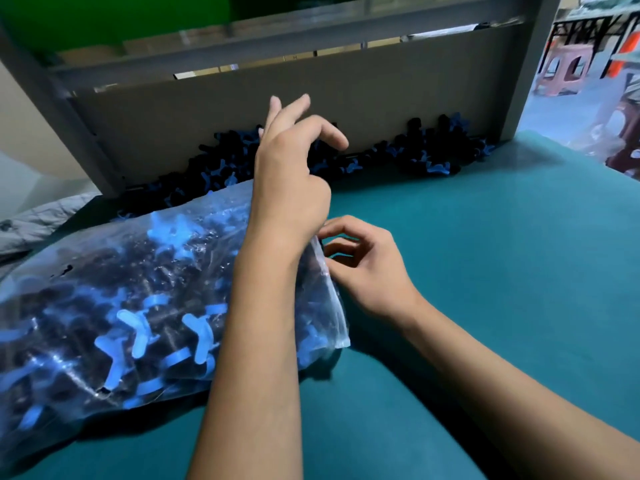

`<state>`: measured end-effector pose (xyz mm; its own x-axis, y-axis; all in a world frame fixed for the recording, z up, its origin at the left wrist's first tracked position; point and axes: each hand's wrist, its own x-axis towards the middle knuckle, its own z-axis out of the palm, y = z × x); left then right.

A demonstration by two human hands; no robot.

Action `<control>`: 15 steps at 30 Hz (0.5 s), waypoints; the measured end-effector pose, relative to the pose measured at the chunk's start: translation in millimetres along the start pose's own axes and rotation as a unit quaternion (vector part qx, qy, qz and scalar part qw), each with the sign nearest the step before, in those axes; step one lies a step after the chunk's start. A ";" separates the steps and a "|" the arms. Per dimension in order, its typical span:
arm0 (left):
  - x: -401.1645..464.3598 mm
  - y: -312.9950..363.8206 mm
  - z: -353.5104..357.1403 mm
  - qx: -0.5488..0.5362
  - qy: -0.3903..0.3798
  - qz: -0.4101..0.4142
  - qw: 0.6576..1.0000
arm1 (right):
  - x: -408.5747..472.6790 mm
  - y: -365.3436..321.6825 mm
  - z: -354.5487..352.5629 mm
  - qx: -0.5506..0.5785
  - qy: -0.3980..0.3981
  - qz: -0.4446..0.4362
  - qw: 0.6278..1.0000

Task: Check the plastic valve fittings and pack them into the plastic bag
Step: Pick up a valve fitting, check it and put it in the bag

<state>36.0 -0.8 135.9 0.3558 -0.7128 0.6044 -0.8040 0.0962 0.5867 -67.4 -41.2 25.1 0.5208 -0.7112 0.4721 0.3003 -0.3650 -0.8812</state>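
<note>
On teal table (485,271), plastic bag (104,306); stools (564,71) beyond.

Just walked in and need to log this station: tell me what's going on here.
A person is packing blue-handled valve fittings into a clear plastic bag lying on the teal table. The bag is already well filled. The right hand pinches the bag's open edge, while the left hand is raised above it, fingers loose. More loose fittings are piled against the grey board behind.

The plastic bag (114,306) is cut off at the left edge. The left hand (291,174) hides the bag mouth, and the far fittings (429,150) are blurred.
</note>
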 end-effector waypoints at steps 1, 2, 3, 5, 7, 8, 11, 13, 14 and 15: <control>0.1 1.1 -2.4 -0.004 0.001 0.002 1.000 | -2.0 -3.7 10.3 0.003 -0.020 -0.022 1.000; 0.1 2.0 -3.4 -0.009 0.000 0.002 1.000 | -4.0 -5.9 20.1 -0.009 -0.037 -0.038 0.999; -0.4 2.3 -4.2 -0.012 -0.003 0.000 1.000 | -6.0 -5.4 29.6 -0.011 -0.056 -0.041 0.998; -1.6 3.6 -3.4 -0.018 -0.008 0.001 1.000 | -10.2 -4.0 40.9 0.005 -0.092 -0.004 0.996; -2.4 4.0 -2.2 -0.019 -0.007 0.002 1.000 | -11.6 -5.1 39.2 -0.032 -0.121 0.007 0.992; -2.1 3.6 -1.5 -0.018 -0.002 0.002 1.000 | -11.5 -5.8 36.1 -0.066 -0.138 0.004 0.988; -1.7 2.2 2.3 -0.028 0.013 0.002 1.000 | -7.9 -11.4 25.9 -0.143 -0.176 -0.029 0.973; -3.1 2.6 6.7 -0.039 0.017 0.000 0.999 | -5.1 -18.1 25.9 -0.116 -0.191 -0.027 0.974; -3.5 3.1 9.0 -0.040 0.016 -0.005 0.999 | -4.2 -20.9 26.3 -0.086 -0.202 -0.014 0.975; -3.7 3.4 11.4 -0.037 0.016 -0.010 0.999 | -3.9 -18.6 25.8 -0.059 -0.205 -0.011 0.977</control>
<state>26.5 -5.7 129.6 0.3871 -0.6926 0.6087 -0.7594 0.1349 0.6365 -54.5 -16.2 40.2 0.7983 -0.4110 0.4402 0.2338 -0.4622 -0.8554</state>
